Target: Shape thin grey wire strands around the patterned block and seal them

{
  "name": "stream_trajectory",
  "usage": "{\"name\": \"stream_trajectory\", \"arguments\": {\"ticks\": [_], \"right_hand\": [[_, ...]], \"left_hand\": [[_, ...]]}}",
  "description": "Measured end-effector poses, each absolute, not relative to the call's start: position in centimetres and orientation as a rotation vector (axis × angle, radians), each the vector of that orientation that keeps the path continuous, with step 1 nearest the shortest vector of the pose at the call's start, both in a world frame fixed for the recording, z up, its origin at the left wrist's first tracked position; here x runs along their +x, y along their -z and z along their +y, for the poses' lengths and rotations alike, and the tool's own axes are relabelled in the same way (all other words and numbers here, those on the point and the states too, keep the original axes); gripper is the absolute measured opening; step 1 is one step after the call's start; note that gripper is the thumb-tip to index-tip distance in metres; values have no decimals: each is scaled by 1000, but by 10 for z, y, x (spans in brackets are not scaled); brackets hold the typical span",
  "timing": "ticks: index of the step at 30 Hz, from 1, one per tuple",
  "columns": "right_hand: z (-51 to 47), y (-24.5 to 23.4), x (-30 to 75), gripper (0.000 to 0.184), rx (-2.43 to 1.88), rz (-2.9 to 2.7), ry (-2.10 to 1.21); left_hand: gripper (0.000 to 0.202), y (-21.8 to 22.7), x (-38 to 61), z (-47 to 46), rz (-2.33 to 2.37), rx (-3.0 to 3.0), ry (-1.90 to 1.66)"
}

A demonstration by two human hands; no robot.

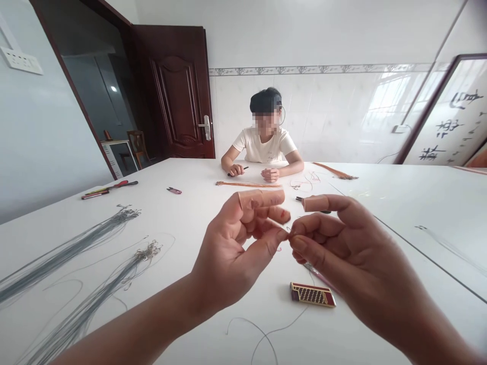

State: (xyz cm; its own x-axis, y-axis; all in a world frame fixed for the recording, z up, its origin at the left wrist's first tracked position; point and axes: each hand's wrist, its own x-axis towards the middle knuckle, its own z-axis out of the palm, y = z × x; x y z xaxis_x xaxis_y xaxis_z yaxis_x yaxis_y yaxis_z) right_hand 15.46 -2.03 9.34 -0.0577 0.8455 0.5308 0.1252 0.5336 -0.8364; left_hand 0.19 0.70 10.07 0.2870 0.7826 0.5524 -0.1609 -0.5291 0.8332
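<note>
- Head view, single frame. My left hand (pixel 228 258) and right hand (pixel 353 258) are raised above a white table (pixel 198 172), fingertips meeting at centre.
- Grip: hands together. My left thumb and right thumb and forefinger pinch a fine strand (pixel 288 233); it is very thin, and its ends are hard to follow.
- Finger wraps: 3 seen, tan and fabric-like. Two sit on my forefingers, and 1 on my left middle finger is marked red.
- Container count: 1 small rectangular case (pixel 312 294), maroon with gold lattice, closed, lying below my right hand. A slim pink pen (pixel 319 276) lies partly under that hand.
- Grey wire bundles (pixel 68 253): 2 long bundles at my left, fine and straight, gathered into tangled, curled ends.
- Copper-coloured bundles (pixel 247 184): 2 on the far side, thin and laid out lengthwise.
- Loose thin wire (pixel 266 334): curved strands near the table's front edge.
- Pink-handled snips (pixel 174 190): 1, mid-table.
- Pens and tools (pixel 110 188): a small group, far left.
- Seated person (pixel 266 147): across the table, with a small black item in one hand.
</note>
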Motion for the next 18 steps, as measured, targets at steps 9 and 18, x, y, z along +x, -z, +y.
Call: {"name": "stream_trajectory", "arguments": {"ticks": [9,18], "right_hand": [[-21,-92,152,28,-886,-1564,-675],[-15,-92,153,26,-928,-1462,-841]], "left_hand": [[27,-99,0,10,614,1725,-1351],[32,-91,2,11,618,1865,-1353]]}}
